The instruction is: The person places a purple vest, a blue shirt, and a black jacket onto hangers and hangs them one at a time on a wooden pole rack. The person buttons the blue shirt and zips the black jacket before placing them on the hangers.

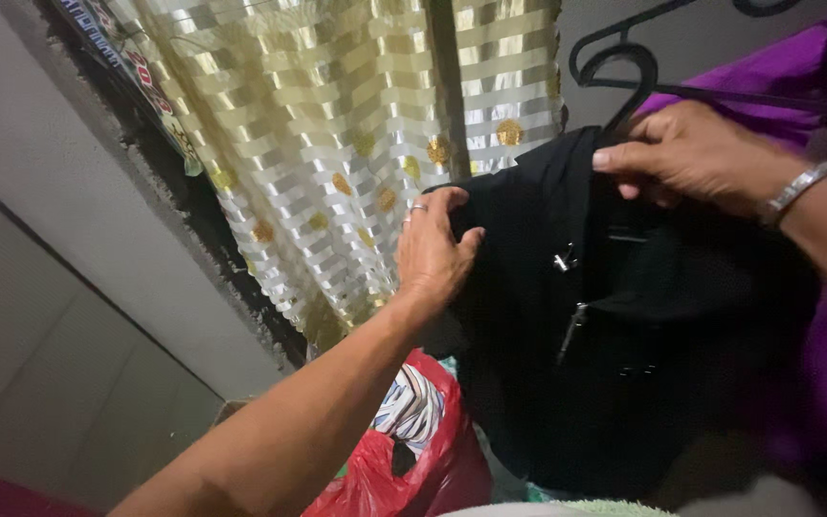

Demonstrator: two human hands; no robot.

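1. Right now I am holding up a black garment (614, 316) in front of me, a hand on each upper corner, so that it is hanging flat and I am able to see its front.
2. My left hand (433, 251) is pinching the garment's left shoulder edge: the fingers are curling over the top of the cloth and the thumb is pressing from the front, so this hand is closed on fabric. A ring is showing on one finger.
3. My right hand (686, 153) is gripping the collar area just under the hook of a black hanger (624, 72), with the fingers folded down over the cloth. It is steadying the top so the garment is not sliding off. A metal bracelet (801, 189) is sitting on that wrist.
4. Small metal fittings (567, 258) are catching light near the garment's middle; whether they are clasps or a zip pull I cannot tell.
5. Behind the garment a striped gold curtain (337, 124) is hanging, purple cloth (768, 67) is lying to the right, and a red plastic bag (413, 460) is sitting below my left forearm.
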